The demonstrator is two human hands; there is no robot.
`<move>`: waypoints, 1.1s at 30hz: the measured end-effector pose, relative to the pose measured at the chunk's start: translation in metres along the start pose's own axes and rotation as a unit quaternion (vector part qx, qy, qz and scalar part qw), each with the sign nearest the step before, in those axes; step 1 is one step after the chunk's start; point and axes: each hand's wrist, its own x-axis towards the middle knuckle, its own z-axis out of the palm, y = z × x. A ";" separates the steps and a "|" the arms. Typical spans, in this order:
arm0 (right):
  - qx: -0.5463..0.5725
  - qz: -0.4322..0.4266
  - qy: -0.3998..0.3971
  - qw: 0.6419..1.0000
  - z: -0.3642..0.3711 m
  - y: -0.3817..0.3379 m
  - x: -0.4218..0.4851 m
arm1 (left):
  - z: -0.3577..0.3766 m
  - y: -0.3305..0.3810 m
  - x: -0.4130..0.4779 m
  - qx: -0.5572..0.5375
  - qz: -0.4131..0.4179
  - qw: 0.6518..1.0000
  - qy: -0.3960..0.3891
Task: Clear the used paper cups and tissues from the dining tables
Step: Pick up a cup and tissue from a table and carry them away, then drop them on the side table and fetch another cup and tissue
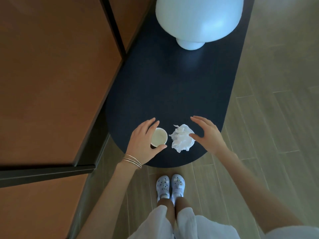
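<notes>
**Friend:** Where are the things you have to clear?

**Me:** They sit on the dark blue oval table, down near its 6 o'clock end. The small white round paper cup stands upright. The crumpled white paper tissue lies just beside it, at the cup's 3 o'clock.

**Friend:** What are your hands doing?

**Me:** My left hand curls around the cup. My thumb is at the cup's 6 o'clock and my fingers are at its 10 o'clock. I cannot tell if I am squeezing it. My right hand is spread open over the tissue, with the thumb touching its 3 o'clock edge. It holds nothing.

**Friend:** How will they feel?

**Me:** I think the cup looks empty, so it should be very light. Its thin wall can squash, so I want to hold the sides gently. The tissue is soft and light. I would pinch the whole bunch so no bit falls.
</notes>
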 end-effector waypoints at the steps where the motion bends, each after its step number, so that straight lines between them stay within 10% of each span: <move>1: -0.006 -0.004 0.000 1.000 -0.005 -0.003 -0.005 | -0.004 0.003 -0.004 0.009 0.008 1.000 -0.003; 13: -0.169 -0.054 0.184 0.967 -0.045 -0.034 -0.086 | -0.036 0.065 0.000 0.141 0.166 0.976 0.000; 23: -0.175 0.212 0.232 0.933 -0.040 0.015 -0.236 | 0.020 0.171 -0.015 0.185 0.382 0.898 -0.119; 33: -0.129 0.469 0.329 0.809 -0.005 0.034 -0.456 | 0.099 0.320 -0.117 0.189 0.609 0.738 -0.220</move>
